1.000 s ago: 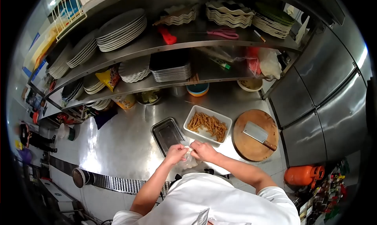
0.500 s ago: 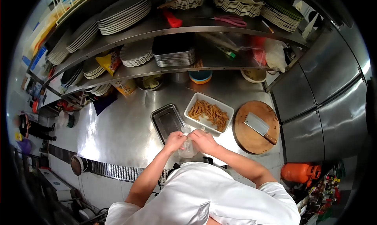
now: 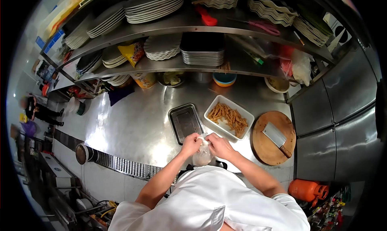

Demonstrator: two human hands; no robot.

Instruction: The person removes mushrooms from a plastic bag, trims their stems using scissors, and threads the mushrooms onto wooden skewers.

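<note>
A clear plastic bag point(image 3: 202, 155) hangs between my two hands at the front edge of the steel counter. My left hand point(image 3: 191, 144) pinches the gathered top of the bag from one side. On the other side my right hand point(image 3: 220, 145) grips the same top, its fingers closed. What the bag contains is too blurred to tell. Just beyond my hands lies a dark metal tray point(image 3: 174, 125). Right of it stands a white rectangular tub point(image 3: 249, 113) of brown strip-like pieces, which look like chicken feet point(image 3: 229, 117).
A cleaver point(image 3: 275, 134) rests on a round wooden chopping board point(image 3: 262, 147) at the right. Shelves above hold stacked plates point(image 3: 153, 7), metal trays point(image 3: 202, 57) and a red-handled tool point(image 3: 206, 16). An orange gas cylinder point(image 3: 305, 190) stands at lower right. Another person point(image 3: 39, 109) is far left.
The whole view has shifted, so the counter and shelves sit further right. Both hands stay together at the bag's top, which looks more bunched now.
</note>
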